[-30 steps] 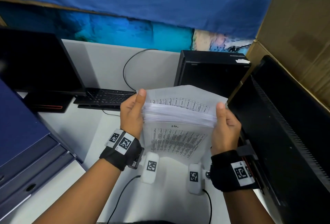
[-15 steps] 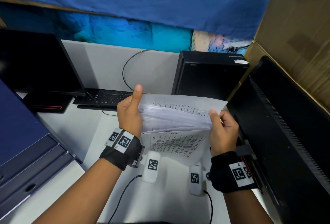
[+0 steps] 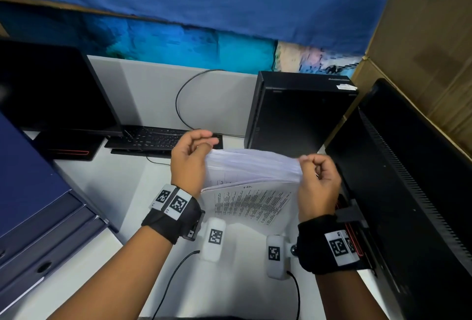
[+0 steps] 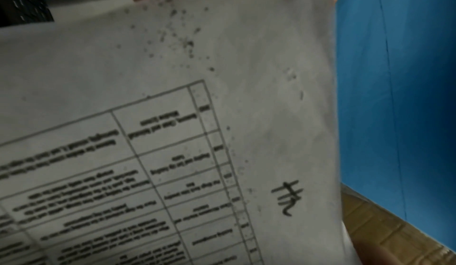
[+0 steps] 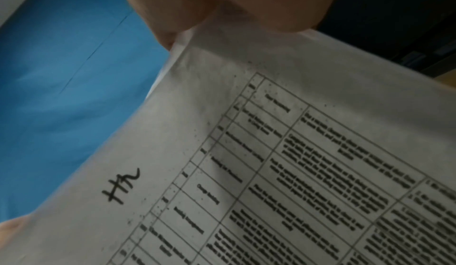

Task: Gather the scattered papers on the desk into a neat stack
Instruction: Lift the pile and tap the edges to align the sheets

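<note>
A thick stack of white papers (image 3: 251, 166) hangs in the air above the white desk (image 3: 122, 187), its edges facing me and slightly fanned. My left hand (image 3: 190, 156) grips the stack's left end, fingers curled over the top. At the right end my right hand (image 3: 318, 176) holds it, thumb and fingers curled. The lowest sheet (image 3: 250, 202), printed with a table, droops toward me. Both wrist views look up at that printed sheet (image 4: 172, 152) (image 5: 283, 162), with a handwritten mark near its edge. The stack's far side is hidden.
A black computer tower (image 3: 298, 113) stands just behind the stack. A black monitor (image 3: 408, 192) crowds the right side. At the back left are a keyboard (image 3: 158, 138) and another monitor (image 3: 51, 90). Blue binders (image 3: 33, 205) fill the left. A looped cable (image 3: 194, 100) lies at the partition.
The stack has tipped from nearly upright toward flat, its top edge swinging away from me. Both hands have curled further over its ends and risen a little.
</note>
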`<action>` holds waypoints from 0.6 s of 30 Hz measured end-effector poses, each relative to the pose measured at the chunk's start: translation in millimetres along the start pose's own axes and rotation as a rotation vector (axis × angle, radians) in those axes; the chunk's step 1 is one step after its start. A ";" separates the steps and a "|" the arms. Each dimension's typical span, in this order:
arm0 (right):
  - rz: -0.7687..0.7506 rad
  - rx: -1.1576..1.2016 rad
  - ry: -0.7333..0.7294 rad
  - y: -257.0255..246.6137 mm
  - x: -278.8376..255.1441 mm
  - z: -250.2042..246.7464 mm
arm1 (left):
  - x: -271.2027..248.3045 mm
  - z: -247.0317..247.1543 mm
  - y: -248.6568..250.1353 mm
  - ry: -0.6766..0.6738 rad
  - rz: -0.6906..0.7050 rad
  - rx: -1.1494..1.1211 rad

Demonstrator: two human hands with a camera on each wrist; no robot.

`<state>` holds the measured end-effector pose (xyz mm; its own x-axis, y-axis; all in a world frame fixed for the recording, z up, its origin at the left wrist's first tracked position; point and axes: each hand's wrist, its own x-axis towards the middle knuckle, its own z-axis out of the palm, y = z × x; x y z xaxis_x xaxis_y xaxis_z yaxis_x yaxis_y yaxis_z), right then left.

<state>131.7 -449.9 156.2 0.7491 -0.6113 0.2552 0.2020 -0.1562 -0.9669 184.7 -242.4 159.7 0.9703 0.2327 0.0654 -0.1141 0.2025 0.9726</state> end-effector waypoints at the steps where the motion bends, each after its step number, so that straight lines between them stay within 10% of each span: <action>1: 0.004 0.017 0.004 0.6 0.7 -0.4 | -0.5 0.4 0.6 -0.015 0.017 -0.007; 18: -0.038 -0.010 -0.032 6.4 -1.8 1.7 | -21.5 -74.8 -68.0 -0.733 -0.180 0.304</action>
<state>132.7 -448.5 149.6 0.7609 -0.5795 0.2919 0.2244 -0.1870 -0.9564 155.7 -190.1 75.5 0.8732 -0.4821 -0.0712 0.0179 -0.1143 0.9933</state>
